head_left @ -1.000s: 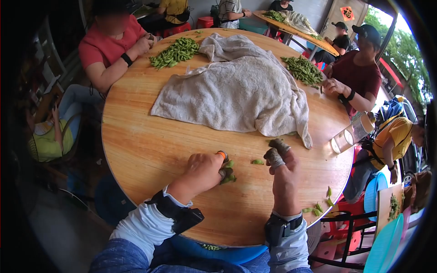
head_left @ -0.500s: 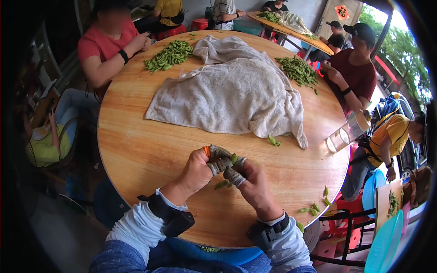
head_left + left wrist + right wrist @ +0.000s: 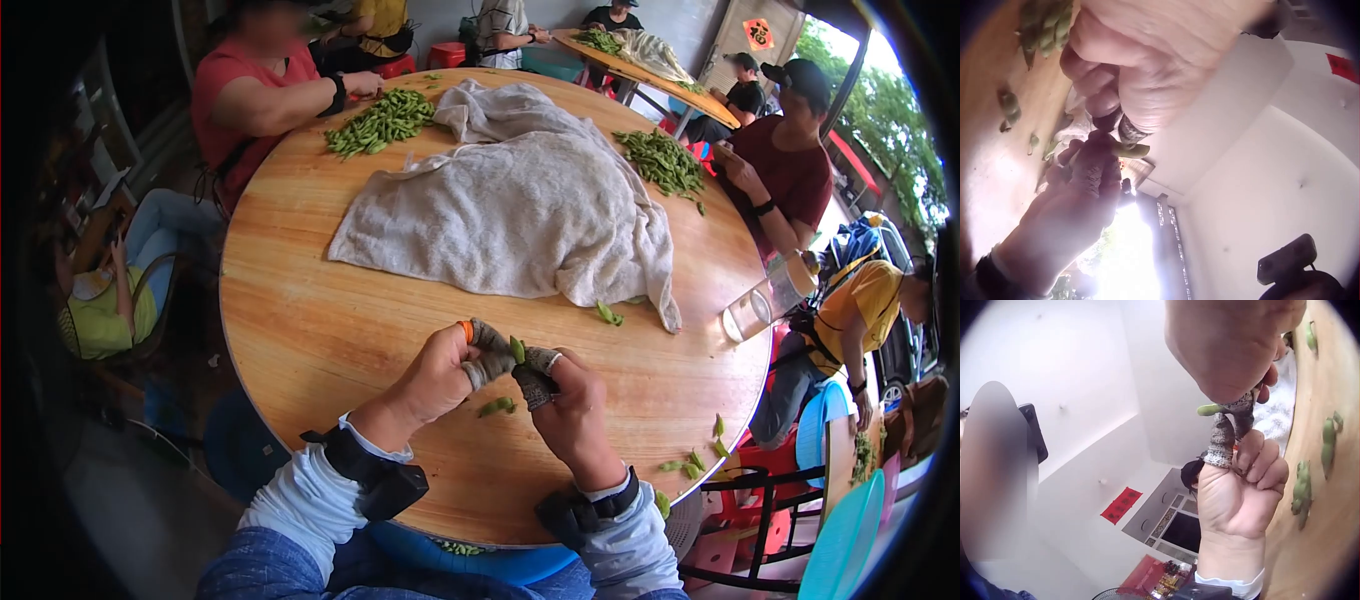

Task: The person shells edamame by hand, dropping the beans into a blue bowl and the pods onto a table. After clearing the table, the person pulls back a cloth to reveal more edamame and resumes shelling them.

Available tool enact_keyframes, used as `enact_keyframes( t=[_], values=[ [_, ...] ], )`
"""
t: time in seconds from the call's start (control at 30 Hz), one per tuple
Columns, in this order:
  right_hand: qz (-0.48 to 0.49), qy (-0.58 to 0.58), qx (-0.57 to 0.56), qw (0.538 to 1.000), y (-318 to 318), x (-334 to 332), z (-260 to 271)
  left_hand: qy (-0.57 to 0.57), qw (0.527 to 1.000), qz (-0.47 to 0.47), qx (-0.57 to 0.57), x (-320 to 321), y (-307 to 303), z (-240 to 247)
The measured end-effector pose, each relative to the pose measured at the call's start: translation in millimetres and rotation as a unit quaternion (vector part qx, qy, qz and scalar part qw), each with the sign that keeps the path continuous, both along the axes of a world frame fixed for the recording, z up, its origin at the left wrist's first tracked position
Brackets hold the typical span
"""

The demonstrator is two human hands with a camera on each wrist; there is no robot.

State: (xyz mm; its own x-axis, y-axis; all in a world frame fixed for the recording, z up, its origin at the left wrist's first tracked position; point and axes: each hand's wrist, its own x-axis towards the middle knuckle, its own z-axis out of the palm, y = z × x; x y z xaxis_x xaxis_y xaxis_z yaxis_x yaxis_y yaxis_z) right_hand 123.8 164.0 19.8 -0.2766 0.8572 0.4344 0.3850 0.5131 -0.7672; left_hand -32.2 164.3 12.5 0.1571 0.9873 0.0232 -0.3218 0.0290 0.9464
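Note:
My left hand [image 3: 430,378] and right hand [image 3: 575,405] meet above the round wooden table [image 3: 300,330]. Grey knitted covers wrap the thumb and forefinger of each, and an orange band shows on the left forefinger. Between the covered fingertips both hands pinch one green soybean pod [image 3: 517,349]; its free end also sticks out in the right wrist view as a pod tip [image 3: 1207,410]. Just below the hands, on the tabletop, lies another pod [image 3: 496,407]. The right wrist view has several loose pods [image 3: 1302,494] on the wood beside my hands.
A large pale towel [image 3: 500,215] covers the table's middle. Pod heaps lie at the back left [image 3: 385,122] and back right [image 3: 660,160], each near a seated person. A clear cup [image 3: 755,310] lies tipped near the right edge, and a blue basin [image 3: 480,562] sits below the front edge.
My hands were apart a second ago, with pods at the left fingers; they came together and now pinch one pod. The person at the left has stretched an arm towards the pod heap.

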Motion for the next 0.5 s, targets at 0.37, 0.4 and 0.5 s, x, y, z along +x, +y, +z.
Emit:
enact_keyframes(
  t=[0.37,0.4,0.5],
  values=[
    [-0.03,0.158,-0.119,0.98,-0.5,-3.0,-3.9,-0.071,0.972,-0.158,-0.16,-14.8,-2.1,1.6],
    [-0.017,0.26,-0.21,0.942,-0.7,-3.8,-2.4,-0.065,0.973,-0.156,-0.156,-15.1,-1.3,0.6],
    [0.075,0.24,-0.339,0.907,1.9,7.0,2.6,-0.098,0.974,-0.158,-0.128,-15.7,-1.7,-3.1]
  ],
)
